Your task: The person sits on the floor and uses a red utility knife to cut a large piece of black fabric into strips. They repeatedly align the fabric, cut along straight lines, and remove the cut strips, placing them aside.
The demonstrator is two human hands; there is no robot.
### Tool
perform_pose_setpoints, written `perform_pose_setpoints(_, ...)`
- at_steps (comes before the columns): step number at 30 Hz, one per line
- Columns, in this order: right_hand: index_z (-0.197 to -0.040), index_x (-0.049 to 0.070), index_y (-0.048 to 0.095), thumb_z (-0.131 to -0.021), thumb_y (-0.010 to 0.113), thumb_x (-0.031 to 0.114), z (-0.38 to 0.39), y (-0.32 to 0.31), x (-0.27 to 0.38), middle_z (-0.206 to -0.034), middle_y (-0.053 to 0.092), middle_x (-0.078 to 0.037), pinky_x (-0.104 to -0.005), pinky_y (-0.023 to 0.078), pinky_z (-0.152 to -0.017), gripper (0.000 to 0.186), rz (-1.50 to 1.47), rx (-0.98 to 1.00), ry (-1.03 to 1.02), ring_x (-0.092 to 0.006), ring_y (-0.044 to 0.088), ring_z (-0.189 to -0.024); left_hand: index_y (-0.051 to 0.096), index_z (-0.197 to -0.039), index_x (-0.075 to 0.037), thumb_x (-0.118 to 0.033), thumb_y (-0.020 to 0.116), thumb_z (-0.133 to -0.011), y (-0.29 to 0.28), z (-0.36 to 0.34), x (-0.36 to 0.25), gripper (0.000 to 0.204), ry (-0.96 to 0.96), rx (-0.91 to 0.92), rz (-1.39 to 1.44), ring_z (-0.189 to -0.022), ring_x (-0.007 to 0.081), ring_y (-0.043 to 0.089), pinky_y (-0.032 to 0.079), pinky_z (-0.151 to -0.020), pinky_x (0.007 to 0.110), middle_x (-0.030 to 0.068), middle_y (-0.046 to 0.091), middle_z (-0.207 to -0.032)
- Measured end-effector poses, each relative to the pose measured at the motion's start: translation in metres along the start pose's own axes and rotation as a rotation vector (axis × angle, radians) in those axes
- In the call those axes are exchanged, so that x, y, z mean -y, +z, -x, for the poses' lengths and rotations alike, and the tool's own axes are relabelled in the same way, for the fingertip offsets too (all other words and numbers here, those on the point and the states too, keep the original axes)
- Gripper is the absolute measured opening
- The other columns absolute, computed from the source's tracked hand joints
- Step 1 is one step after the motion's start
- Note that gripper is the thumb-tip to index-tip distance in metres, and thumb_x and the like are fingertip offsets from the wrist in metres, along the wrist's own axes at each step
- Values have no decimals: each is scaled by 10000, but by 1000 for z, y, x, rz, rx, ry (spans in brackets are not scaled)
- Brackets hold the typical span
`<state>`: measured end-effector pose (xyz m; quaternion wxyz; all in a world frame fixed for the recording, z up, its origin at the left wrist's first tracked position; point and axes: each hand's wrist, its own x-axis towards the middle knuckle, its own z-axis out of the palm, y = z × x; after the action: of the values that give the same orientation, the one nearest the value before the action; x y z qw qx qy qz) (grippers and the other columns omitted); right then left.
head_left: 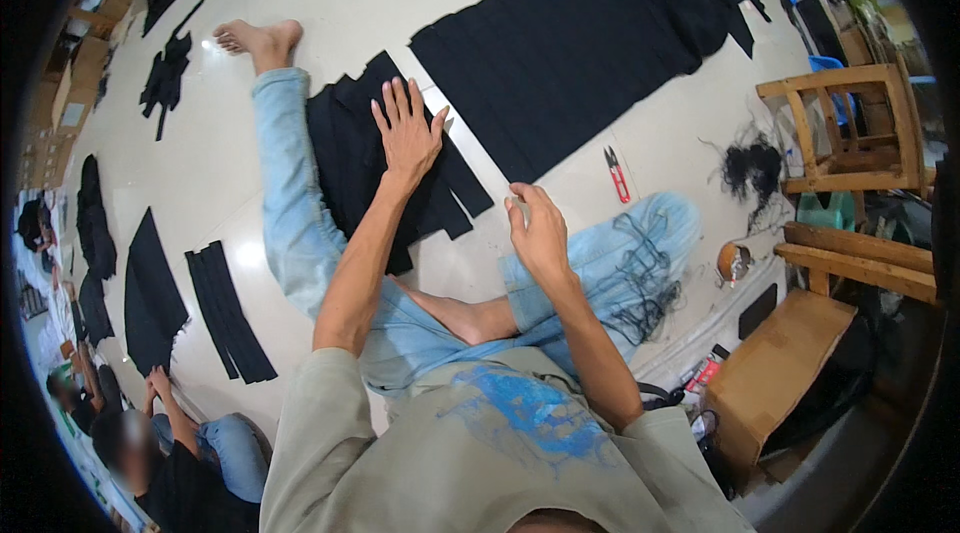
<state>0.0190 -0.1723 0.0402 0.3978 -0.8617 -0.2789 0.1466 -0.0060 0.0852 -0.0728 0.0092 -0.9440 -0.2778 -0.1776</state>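
My left hand (408,133) lies flat with fingers spread, pressing on a stack of black fabric pieces (345,133) between my legs. Beside it on the right stretches a large black fabric panel (570,43), spread over the pale floor. A narrow white strip (478,148) shows between the two; I cannot tell whether it is a separate thing or bare floor. My right hand (540,233) is closed, thumb and forefinger together at the strip's near end, close to the panel's near corner. Whatever is between those fingers is too small to make out. Red-handled thread snips (616,175) lie right of that hand.
Black thread is tangled on my right trouser leg (640,278), with another clump (755,168) on the floor. A wooden stool frame (850,128) and a cardboard box (780,363) stand at right. Cut black strips (230,313) lie at left, near a seated co-worker (190,463).
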Motion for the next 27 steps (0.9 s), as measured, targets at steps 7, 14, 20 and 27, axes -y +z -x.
perform_pose_setpoints(7,-1094,-31,639,-898,584,-3,-5,5,-61,-931,718,-199,-421,543,-807,205,-189,-205,306,-348,707,-868,253,-1589,-62,-433,604,-971,-37,-16,-102,802,372,257,436,-1531,407,164,155,-1234,552,219,191,-1654)
perform_pose_setpoints(14,-1074,-9,644,-900,601,34,-20,13,-78,-910,716,-180,-419,543,-758,184,-140,-242,289,-312,710,-828,415,-1479,-48,-224,738,-838,-73,47,-129,740,275,493,617,-1372,380,400,331,-1130,506,204,409,-1493)
perform_pose_setpoints(20,-1050,20,639,-911,647,90,-18,24,-76,-947,703,-153,-439,540,-741,155,-77,-286,238,-323,707,-840,689,-1096,-8,-17,668,-830,-47,52,-119,267,192,257,856,-967,313,543,435,-859,423,121,584,-1027)
perform_pose_setpoints(27,-1019,14,635,-915,677,156,-23,21,-64,-954,698,-154,-457,541,-734,181,60,-281,179,-350,701,-852,746,-1036,-33,-54,642,-826,-49,41,-117,235,70,421,965,-917,293,542,428,-841,411,97,622,-930)
